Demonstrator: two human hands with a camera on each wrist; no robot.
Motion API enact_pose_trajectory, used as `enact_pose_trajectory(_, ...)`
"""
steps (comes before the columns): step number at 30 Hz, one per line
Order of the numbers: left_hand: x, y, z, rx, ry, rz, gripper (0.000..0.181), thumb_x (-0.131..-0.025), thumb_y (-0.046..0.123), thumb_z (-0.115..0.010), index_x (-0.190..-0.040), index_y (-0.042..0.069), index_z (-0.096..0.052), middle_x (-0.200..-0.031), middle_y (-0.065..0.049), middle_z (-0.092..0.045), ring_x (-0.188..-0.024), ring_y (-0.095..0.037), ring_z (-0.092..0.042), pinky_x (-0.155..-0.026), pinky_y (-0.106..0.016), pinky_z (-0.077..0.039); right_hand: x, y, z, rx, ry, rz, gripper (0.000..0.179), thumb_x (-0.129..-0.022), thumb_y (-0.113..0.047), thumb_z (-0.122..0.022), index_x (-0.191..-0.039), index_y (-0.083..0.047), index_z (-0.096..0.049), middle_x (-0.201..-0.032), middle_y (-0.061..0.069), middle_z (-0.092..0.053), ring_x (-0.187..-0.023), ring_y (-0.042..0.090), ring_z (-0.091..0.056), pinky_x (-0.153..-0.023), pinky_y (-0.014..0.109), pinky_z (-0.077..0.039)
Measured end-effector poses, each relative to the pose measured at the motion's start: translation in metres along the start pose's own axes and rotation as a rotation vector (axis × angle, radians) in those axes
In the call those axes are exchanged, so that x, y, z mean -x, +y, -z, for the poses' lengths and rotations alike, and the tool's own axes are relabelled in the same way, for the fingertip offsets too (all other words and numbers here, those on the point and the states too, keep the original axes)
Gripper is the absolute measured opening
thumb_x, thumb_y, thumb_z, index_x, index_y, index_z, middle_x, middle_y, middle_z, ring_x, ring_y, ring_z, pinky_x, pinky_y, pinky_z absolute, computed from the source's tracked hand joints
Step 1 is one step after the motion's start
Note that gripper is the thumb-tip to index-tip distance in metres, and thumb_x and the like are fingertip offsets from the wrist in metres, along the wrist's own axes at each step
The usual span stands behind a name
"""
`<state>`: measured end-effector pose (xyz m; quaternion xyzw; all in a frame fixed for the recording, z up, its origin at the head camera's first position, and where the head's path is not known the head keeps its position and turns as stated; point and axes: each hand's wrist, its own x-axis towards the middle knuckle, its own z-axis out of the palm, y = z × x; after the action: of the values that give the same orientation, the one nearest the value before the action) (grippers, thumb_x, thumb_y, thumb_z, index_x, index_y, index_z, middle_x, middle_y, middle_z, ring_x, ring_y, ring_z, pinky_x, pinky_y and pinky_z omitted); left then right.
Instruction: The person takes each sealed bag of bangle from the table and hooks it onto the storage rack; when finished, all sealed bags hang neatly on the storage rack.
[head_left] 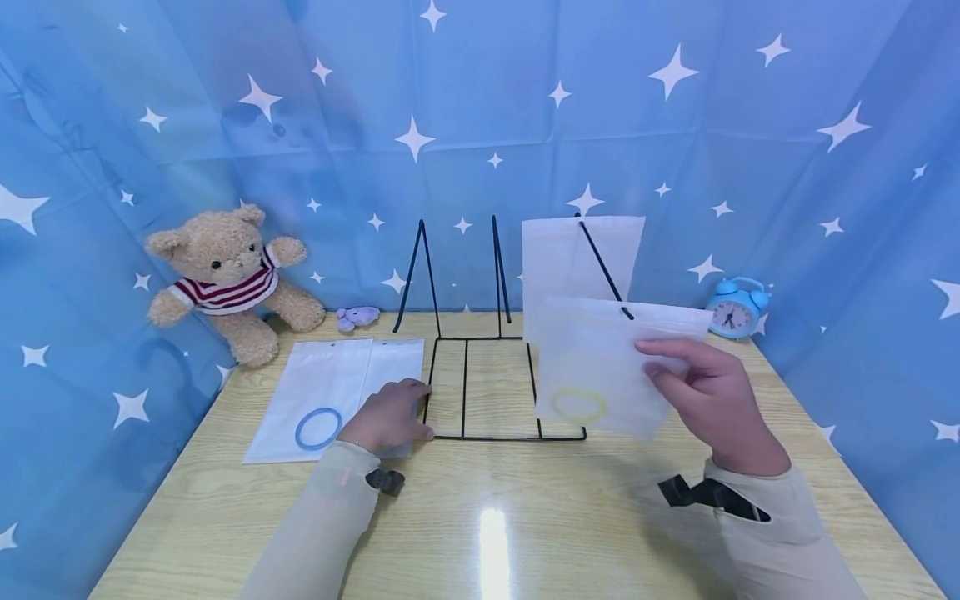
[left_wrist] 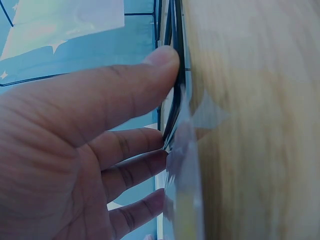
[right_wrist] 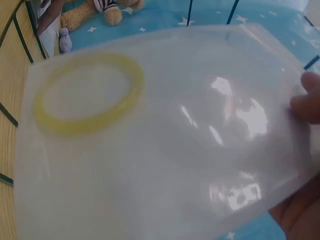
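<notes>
A black wire display rack (head_left: 465,387) with three hook arms stands mid-table. My left hand (head_left: 390,412) rests at its front left corner, fingertips and thumb pressing on the base wire (left_wrist: 177,75). My right hand (head_left: 705,392) pinches the right edge of a frosted zip bag (head_left: 600,358) between thumb and fingers. Inside this bag shows a yellow ring (right_wrist: 90,125). The bag's top edge overlaps the tip of the rack's right arm (head_left: 603,267). Behind it, another frosted bag (head_left: 558,258) hangs on the same arm. The other two arms carry nothing.
Left of the rack lie frosted bags (head_left: 330,375), one with a blue ring (head_left: 318,428). A teddy bear (head_left: 225,275) sits at the back left beside a small purple toy (head_left: 357,317). A blue alarm clock (head_left: 737,308) stands at the back right, before a starry curtain (head_left: 480,100).
</notes>
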<state>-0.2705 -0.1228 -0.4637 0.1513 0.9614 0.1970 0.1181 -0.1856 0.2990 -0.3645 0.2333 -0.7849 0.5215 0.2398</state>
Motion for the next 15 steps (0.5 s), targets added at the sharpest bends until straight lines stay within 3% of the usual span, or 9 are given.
enact_pose_trajectory(6, -0.001, 0.000, 0.000, -0.004, 0.000, 0.000, 0.077, -0.087, 0.034, -0.088, -0.153, 0.010, -0.056, -0.158, -0.012, -0.053, -0.145, -0.040, -0.048, -0.115, -0.067, -0.040, -0.002, 0.005, 0.008, 0.147, -0.139, -0.079, 0.034, -0.095, 0.010, -0.070, -0.123, -0.007, -0.078, -0.119, -0.022, -0.071, -0.039, 0.009, -0.033, -0.039, 0.026, -0.035)
enact_pose_trajectory(11, -0.002, -0.001, -0.001, -0.008, 0.001, 0.000, 0.078, -0.086, 0.034, -0.088, -0.153, 0.010, -0.056, -0.158, -0.012, -0.053, -0.145, -0.040, -0.049, -0.114, -0.067, -0.040, -0.004, 0.008, 0.013, 0.148, -0.223, -0.134, 0.030, -0.098, 0.005, -0.070, -0.123, -0.009, -0.078, -0.114, -0.020, -0.070, -0.041, 0.012, -0.036, -0.040, 0.029, -0.037)
enact_pose_trajectory(15, -0.001, -0.001, -0.001, -0.005, -0.003, 0.003, 0.077, -0.087, 0.034, -0.088, -0.153, 0.010, -0.056, -0.159, -0.012, -0.052, -0.145, -0.040, -0.048, -0.115, -0.067, -0.040, -0.005, 0.009, 0.017, 0.125, -0.299, -0.126, 0.032, -0.097, 0.007, -0.068, -0.122, -0.010, -0.078, -0.112, -0.019, -0.070, -0.043, 0.013, -0.036, -0.042, 0.029, -0.038)
